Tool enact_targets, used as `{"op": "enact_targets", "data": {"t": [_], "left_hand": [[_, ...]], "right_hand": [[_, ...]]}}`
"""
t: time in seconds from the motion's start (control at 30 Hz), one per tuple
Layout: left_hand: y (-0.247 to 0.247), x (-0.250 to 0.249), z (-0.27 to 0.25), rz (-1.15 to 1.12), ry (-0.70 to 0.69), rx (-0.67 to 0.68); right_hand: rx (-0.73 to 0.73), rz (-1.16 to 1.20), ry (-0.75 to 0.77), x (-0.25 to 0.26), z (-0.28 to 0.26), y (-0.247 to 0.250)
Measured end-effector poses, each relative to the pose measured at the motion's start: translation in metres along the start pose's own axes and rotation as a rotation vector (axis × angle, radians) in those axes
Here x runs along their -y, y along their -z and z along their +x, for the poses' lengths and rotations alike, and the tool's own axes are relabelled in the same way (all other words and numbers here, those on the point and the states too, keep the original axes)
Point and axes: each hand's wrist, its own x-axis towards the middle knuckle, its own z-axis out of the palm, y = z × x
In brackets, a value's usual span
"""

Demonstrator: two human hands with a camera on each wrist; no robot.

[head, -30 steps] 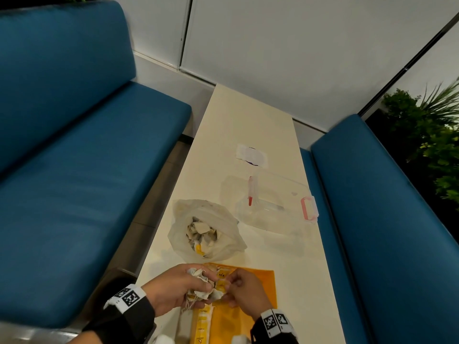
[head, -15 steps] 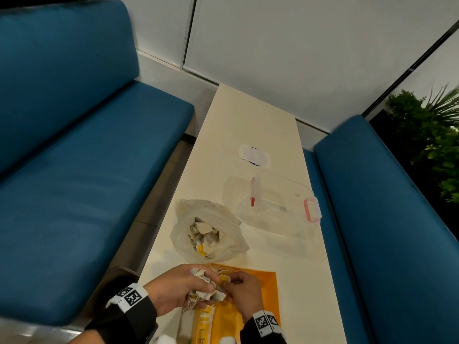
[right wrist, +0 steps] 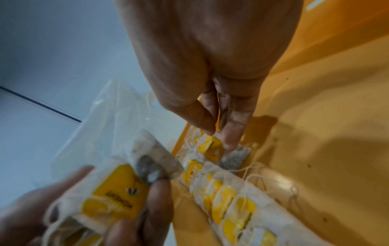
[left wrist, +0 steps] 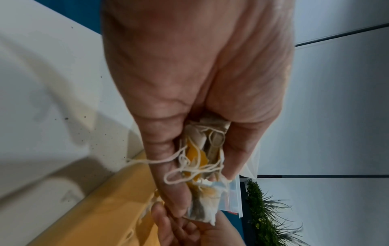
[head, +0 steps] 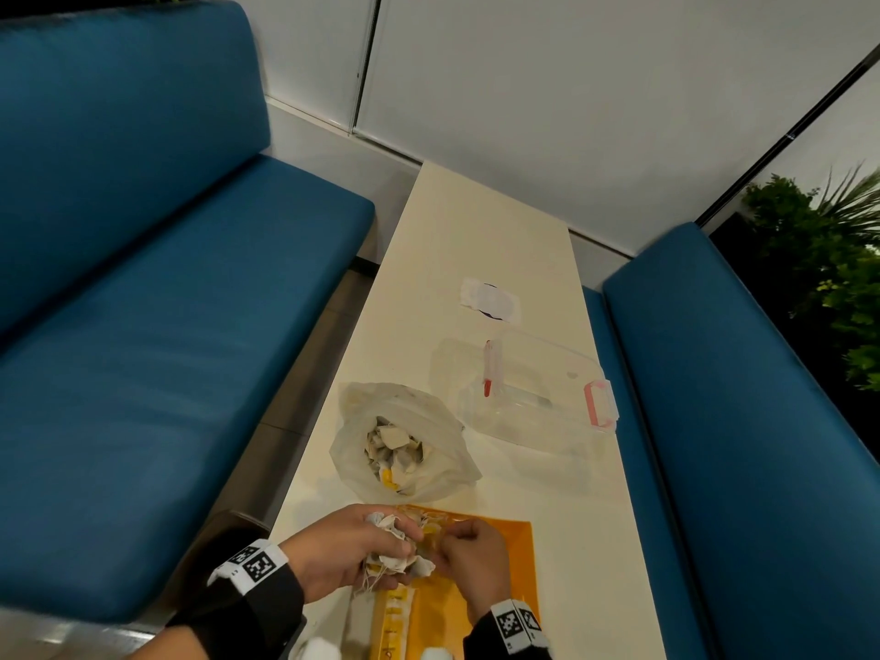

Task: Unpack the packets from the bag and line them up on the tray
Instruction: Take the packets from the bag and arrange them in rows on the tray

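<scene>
The left hand (head: 343,547) gripped a tangled bunch of tea bags (head: 397,547) above the orange tray (head: 481,588), just left of the right hand (head: 476,559), whose fingers (right wrist: 233,133) pinched one bag's yellow tag (right wrist: 212,149) at the row's (right wrist: 227,199) far end. The row's long axis ran away from the person, towards the plastic bag (head: 405,443) on the bench (head: 476,240).

**What else sits around me**

A clear plastic box (head: 538,397) with a pink latch (head: 599,403) lies on the cream table (head: 476,240), a white label (head: 490,300) beyond it. Blue benches (head: 143,326) flank me; a green plant (head: 828,259) stands far right.
</scene>
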Motion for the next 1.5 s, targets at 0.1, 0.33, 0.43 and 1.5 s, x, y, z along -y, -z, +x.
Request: {"op": "enact_targets", "data": {"t": [0.1, 0.33, 0.43, 1.5], "left_hand": [[-0.001, -0.002, 0.001, 0.003, 0.000, -0.013], [-0.006, -0.003, 0.006, -0.047, -0.002, -0.032], [-0.008, -0.002, 0.006, -0.069, -0.001, -0.041], [0.000, 0.005, 0.002, -0.060, 0.026, -0.104]], "right_hand": [[-0.004, -0.048, 0.140, 0.008, -0.013, 0.014], [0.335, -0.187, 0.574, 0.023, -0.051, 0.034], [0.318, -0.221, 0.598, 0.021, -0.053, 0.028], [0.184, -0.178, 0.231, -0.004, -0.023, 0.048]]}}
